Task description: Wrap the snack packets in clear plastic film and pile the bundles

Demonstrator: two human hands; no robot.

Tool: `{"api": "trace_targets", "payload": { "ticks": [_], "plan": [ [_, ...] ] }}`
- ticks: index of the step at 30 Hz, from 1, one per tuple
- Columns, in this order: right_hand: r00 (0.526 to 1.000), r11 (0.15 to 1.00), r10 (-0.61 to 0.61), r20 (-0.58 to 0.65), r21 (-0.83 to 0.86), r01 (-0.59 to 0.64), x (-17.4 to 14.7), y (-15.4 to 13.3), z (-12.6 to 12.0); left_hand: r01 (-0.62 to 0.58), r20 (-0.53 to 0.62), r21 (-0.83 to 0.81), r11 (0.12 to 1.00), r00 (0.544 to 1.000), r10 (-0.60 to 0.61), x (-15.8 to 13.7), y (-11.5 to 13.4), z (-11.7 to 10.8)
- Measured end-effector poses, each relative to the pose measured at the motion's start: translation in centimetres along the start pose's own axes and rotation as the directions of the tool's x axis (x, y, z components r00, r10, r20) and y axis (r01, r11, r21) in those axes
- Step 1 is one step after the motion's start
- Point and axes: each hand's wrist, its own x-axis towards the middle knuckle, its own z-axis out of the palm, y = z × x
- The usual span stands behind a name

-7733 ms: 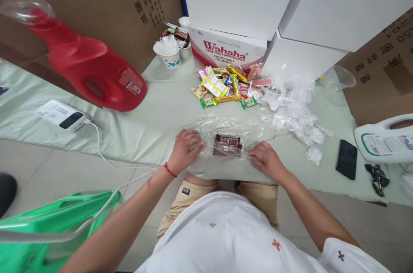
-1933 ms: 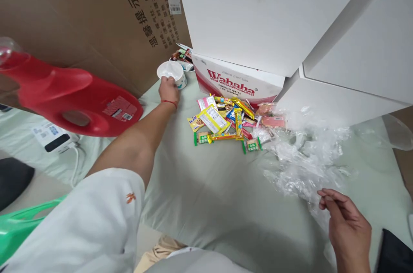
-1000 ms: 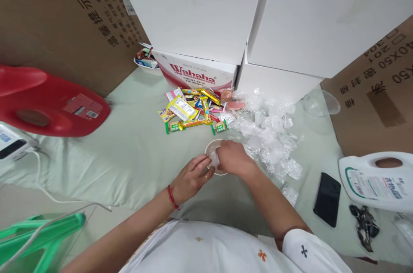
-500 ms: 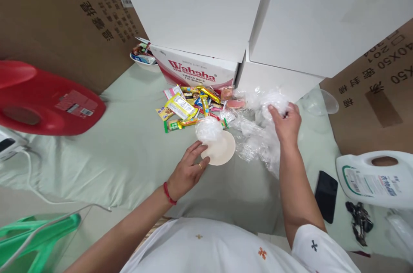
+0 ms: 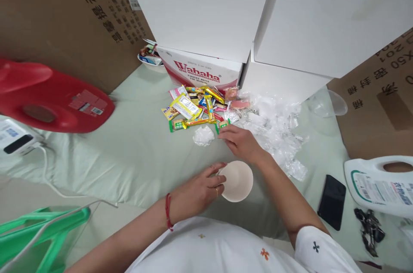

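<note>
Round white paper cup point(image 5: 239, 181) gripped by curled left hand point(image 5: 200, 191) (likely light, squashy; rim best held); right hand point(image 5: 241, 141): pinch unclear

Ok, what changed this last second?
The right hand let go of plastic at the clear wrapper heap and moved left to the rightmost green-edged packet. The left hand, still on the paper cup, drew it nearer the body. A plastic clump now lies on the cloth. The phone and red bottle stayed put.
</note>
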Motion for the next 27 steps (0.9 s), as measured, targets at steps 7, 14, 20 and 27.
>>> {"api": "trace_targets", "payload": {
  "ticks": [7,14,20,27],
  "plan": [
    [0.898,0.928,0.063,0.437,-0.355,0.108,6.4,-1.0,4.7,0.082,0.0,-0.078,0.994,0.997,-0.082,-1.4,0.9,-0.2],
    [0.914,0.943,0.166,-0.371,-0.211,-0.257,-1.0,0.5,-1.7,0.148,-0.062,-0.137,0.979,0.986,-0.158,-2.6,0.0,-1.1],
    [0.874,0.97,0.242,-0.422,0.073,-0.233,-9.6,0.9,-6.5,0.106,-0.012,-0.187,0.977,0.994,-0.111,1.8,-0.8,-2.2],
    [0.988,0.986,0.156,-0.002,0.056,-0.155,-17.6,-5.3,-3.1,0.039,-0.016,-0.293,0.955,0.999,-0.046,4.7,-0.5,-1.6]
  ]
}}
